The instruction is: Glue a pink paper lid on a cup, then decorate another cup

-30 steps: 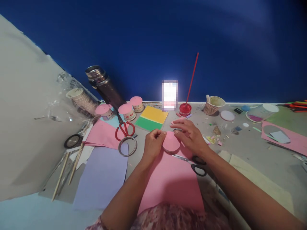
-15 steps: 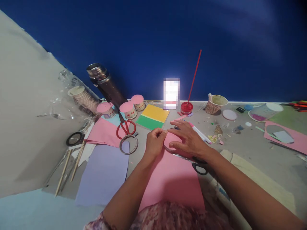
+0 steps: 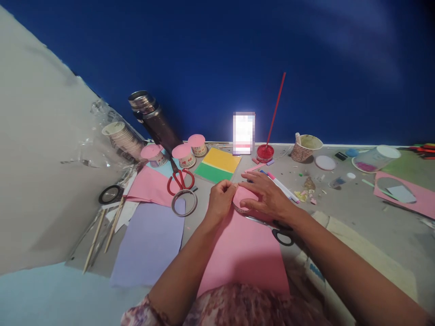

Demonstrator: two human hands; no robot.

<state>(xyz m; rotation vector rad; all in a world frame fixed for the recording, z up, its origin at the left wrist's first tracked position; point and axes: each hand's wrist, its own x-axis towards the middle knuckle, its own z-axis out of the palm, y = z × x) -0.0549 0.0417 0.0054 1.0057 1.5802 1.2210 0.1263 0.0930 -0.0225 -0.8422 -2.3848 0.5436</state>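
A short paper cup topped with a pink paper disc (image 3: 245, 197) stands on the pink sheet (image 3: 244, 258). At its left edge my left hand (image 3: 222, 199) is closed, thumb and fingertips pinched at the rim. My right hand (image 3: 268, 192) lies over the right side of the disc with its fingers spread, the thumb touching the top. Just below the cup, black-handled scissors (image 3: 282, 237) lie partly under my right forearm. White-barrelled markers (image 3: 282, 186) rest beyond my right hand.
Left of the hands are a roll of tape (image 3: 184, 203), red-handled scissors (image 3: 181, 181) and a purple sheet (image 3: 149, 244). Behind them stand several pink-topped cups (image 3: 184, 156) and a tilted flask (image 3: 158, 122). A red stick rises from a red base (image 3: 265, 154); a patterned cup (image 3: 301, 149) stands right.
The view has shifted slightly, so things at the left appear a little further right. Both hands keep nearly the same pose at the pink-topped cup.
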